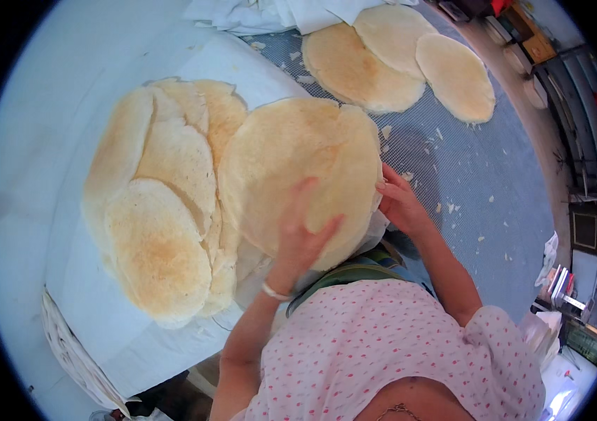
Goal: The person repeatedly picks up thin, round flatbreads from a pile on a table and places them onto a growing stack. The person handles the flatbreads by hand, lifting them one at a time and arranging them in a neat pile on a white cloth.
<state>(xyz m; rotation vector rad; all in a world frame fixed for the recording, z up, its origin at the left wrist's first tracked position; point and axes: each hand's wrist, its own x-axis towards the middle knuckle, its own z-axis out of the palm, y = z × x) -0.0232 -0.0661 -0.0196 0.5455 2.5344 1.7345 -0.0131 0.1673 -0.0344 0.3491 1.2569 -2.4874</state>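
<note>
A large round flatbread (298,142), thin and pale gold, lies in front of me. My right hand (401,202) grips its right edge, thumb on top. Over the lower part of the same bread is my left hand (304,231), blurred, with its fingers spread; I cannot tell whether it touches the surface. To the left, several overlapping flatbreads (156,247) are heaped on a white cloth (93,337). The held bread's left edge overlaps that heap.
A blue-grey mesh surface (488,210) scattered with crumbs stretches to the right. On its far part lie three flatbreads (361,68), partly overlapping. Crumpled white cloth (256,16) sits at the far edge. Shelving (582,105) stands beyond on the right.
</note>
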